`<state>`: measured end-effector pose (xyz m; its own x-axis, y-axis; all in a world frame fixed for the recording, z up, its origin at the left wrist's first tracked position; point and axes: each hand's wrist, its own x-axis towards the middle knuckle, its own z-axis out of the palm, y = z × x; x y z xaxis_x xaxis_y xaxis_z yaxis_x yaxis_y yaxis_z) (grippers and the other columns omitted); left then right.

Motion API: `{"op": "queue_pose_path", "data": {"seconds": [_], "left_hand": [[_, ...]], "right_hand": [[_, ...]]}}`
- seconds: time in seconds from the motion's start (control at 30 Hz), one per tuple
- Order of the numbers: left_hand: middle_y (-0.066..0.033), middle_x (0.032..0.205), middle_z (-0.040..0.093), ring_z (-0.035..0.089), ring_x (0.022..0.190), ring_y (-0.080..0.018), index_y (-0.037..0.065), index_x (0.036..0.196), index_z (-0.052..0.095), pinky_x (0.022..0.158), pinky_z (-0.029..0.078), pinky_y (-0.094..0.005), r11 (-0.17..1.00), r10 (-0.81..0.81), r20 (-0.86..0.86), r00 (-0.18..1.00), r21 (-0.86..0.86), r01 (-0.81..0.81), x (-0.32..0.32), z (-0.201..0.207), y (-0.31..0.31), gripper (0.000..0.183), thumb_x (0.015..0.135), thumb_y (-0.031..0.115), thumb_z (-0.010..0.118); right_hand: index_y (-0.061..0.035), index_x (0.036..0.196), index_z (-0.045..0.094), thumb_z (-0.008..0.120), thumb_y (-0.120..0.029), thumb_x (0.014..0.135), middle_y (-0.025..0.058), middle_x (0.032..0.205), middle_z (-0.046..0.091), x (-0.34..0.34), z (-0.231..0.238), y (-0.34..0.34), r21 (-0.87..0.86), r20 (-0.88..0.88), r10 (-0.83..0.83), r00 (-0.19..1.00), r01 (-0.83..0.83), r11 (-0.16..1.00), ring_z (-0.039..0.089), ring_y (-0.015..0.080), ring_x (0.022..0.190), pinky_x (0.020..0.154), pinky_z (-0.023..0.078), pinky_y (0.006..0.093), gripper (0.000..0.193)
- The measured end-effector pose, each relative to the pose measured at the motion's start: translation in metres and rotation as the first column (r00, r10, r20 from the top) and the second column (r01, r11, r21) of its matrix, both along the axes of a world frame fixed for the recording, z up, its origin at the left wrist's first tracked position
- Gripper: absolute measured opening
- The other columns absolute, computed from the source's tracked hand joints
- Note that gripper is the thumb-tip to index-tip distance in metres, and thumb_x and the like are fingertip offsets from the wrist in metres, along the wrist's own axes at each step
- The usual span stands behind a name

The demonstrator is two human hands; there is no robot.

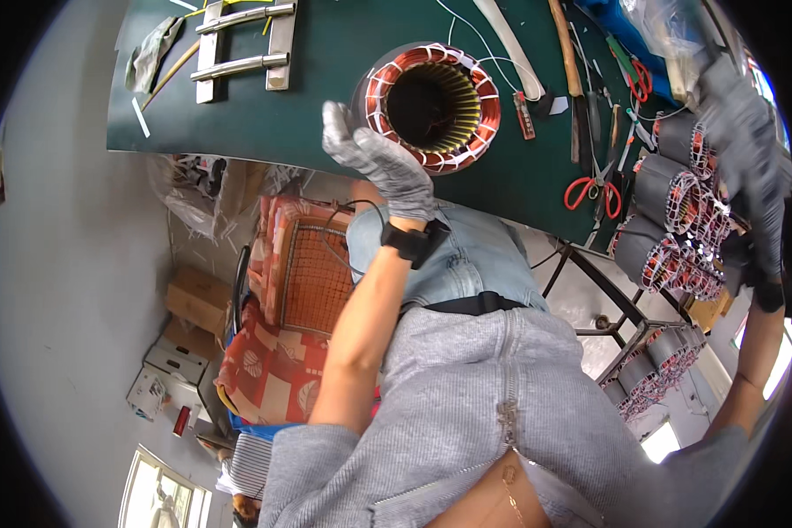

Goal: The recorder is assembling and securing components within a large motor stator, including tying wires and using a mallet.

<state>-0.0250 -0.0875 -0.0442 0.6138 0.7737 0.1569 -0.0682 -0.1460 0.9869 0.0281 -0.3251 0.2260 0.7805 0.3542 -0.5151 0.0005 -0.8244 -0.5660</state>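
Observation:
On the green tabletop stands a motor stator, its bore facing up. Copper windings laced with white cord ring its top, and yellow slot liners show inside. My left hand, in a grey glove, is at the stator's near left side with fingers stretched out and nothing in them. Whether it touches the windings I cannot tell. Far to the right, my gloved right hand is smeared by motion above several more wound stators. Its fingers cannot be made out.
Red-handled scissors, a wooden-handled tool and a white curved tool lie right of the stator. A metal bar fixture and a crumpled glove lie at the left. Behind my legs is a red patterned chair.

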Motion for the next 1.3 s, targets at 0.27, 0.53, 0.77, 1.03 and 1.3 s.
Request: {"op": "queue_pose_path", "data": {"seconds": [0.27, 0.53, 0.77, 1.03, 1.3], "left_hand": [[-0.0174, 0.126, 0.038, 0.041, 0.116, -0.0257, -0.003, 0.13, 0.032, 0.102, 0.031, -0.038, 0.999, 0.004, -0.045, 0.999, -0.038, -0.006, 0.005, -0.005, -0.001, 0.046, 0.097, 0.029, 0.027], [-0.0173, 0.128, 0.036, 0.04, 0.117, -0.025, -0.002, 0.131, 0.031, 0.102, 0.03, -0.0378, 0.991, -0.08, -0.01, 0.997, -0.111, 0.079, 0.01, -0.001, -0.007, 0.048, 0.098, 0.033, 0.027], [-0.0169, 0.128, 0.036, 0.04, 0.116, -0.0232, -0.002, 0.132, 0.029, 0.103, 0.031, -0.0357, 0.989, -0.092, -0.033, 0.995, -0.118, 0.087, -0.006, -0.001, 0.007, 0.045, 0.098, 0.028, 0.025], [-0.0152, 0.126, 0.038, 0.04, 0.115, -0.0227, 0.0, 0.132, 0.031, 0.101, 0.03, -0.0356, 0.989, -0.104, -0.023, 0.994, -0.106, 0.101, -0.002, -0.01, 0.03, 0.046, 0.098, 0.031, 0.026], [-0.0159, 0.126, 0.037, 0.038, 0.119, -0.0233, -0.001, 0.131, 0.03, 0.105, 0.031, -0.0359, 0.987, -0.087, 0.031, 0.996, -0.13, 0.091, 0.016, -0.005, -0.01, 0.045, 0.098, 0.029, 0.027]], "right_hand": [[-0.0009, 0.128, 0.042, 0.048, -0.03, 0.092, 0.015, 0.117, 0.056, -0.053, -0.056, 0.021, -0.321, 0.043, 0.267, 0.963, -0.24, 0.916, 0.052, 0.0288, 0.11, 0.1, 0.035, 0.0355, 0.047], [0.0028, 0.129, 0.041, 0.051, -0.02, 0.091, 0.014, 0.119, 0.054, -0.063, -0.092, -0.03, -0.433, 0.699, 0.225, 0.678, 0.152, 0.888, 0.055, 0.0252, 0.104, 0.092, 0.045, 0.0319, 0.046], [-0.003, 0.127, 0.043, 0.047, -0.007, 0.091, 0.0127, 0.122, 0.051, -0.026, -0.033, -0.064, 0.076, 0.246, -0.055, 0.968, 0.038, 0.996, 0.053, 0.0189, 0.101, 0.082, 0.045, 0.0267, 0.037], [0.002, 0.125, 0.043, 0.053, -0.01, 0.087, 0.0105, 0.116, 0.055, -0.021, -0.056, 0.052, -0.229, -0.134, 0.09, 0.987, -0.12, 0.966, 0.056, 0.0164, 0.1, 0.087, 0.045, 0.0277, 0.041], [-0.0023, 0.119, 0.05, 0.053, -0.011, 0.087, 0.0142, 0.119, 0.052, -0.027, -0.056, -0.023, -0.11, 0.615, -0.118, 0.779, 0.233, 0.966, 0.057, 0.0218, 0.099, 0.086, 0.047, 0.0304, 0.033]]}}
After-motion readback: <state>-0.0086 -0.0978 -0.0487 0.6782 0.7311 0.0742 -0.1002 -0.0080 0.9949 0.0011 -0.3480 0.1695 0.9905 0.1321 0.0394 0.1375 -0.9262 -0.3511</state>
